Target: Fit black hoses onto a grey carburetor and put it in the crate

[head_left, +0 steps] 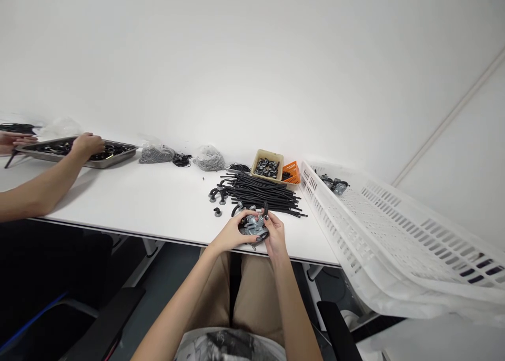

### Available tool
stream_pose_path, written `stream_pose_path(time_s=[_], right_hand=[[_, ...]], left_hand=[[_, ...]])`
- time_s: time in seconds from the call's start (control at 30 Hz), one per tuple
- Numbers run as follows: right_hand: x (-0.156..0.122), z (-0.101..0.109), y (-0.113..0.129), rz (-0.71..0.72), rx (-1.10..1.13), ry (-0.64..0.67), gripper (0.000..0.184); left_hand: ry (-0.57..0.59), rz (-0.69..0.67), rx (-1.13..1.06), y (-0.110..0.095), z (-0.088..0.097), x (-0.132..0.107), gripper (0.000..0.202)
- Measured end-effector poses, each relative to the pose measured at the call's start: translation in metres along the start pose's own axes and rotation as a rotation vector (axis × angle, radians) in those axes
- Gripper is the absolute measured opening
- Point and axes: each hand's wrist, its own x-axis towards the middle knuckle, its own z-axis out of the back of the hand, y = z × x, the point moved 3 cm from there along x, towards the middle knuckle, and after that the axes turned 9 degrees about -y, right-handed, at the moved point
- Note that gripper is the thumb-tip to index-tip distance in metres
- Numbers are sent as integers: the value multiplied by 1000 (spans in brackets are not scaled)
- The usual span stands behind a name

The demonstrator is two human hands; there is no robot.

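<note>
Holding a silvery metal part (pixel 256 224) between left hand (pixel 232 230) and right hand (pixel 277 232), grasping it with fingers of both, at the front edge of the white table (pixel 173 203); possibly pinching a short black tube (pixel 265 208) too with the right; working just in front of piled long black rods (pixel 260 190).

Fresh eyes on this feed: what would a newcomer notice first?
Probably the white slotted crate along the right, for its size. Then the pile of black tubes on the table, beyond the left hand and right hand holding a metal part. Far left, a co-worker's hand is at a metal tray of dark pieces.
</note>
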Motion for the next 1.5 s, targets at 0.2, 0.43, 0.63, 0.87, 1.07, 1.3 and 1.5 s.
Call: stream_pose_path(time_s=[0.2, 0.43, 0.63, 0.87, 1.07, 1.3, 1.5], right_hand=[[-4, -1, 3, 19, -28, 29, 39], [-2, -1, 3, 48, -44, 13, 37], [1, -2, -1, 32, -16, -10, 44], [-5, -4, 6, -9, 92, 28, 35], [-7, -2, 10, -23, 95, 95, 51], [-6, -1, 7, -37, 63, 117, 70], [-5, -4, 5, -43, 70, 81, 62]], left_hand=[[11, -15, -21, -2, 0, 0, 60], [12, -14, -24, 1, 1, 1, 59], [-5, -8, -9, 1, 1, 1, 57], [6, 3, -7, 3, 1, 1, 58], [0, -9, -14, 4, 0, 1, 57], [-9, -19, -15, 3, 0, 0, 54], [-4, -41, -18, -1, 0, -1, 54]])
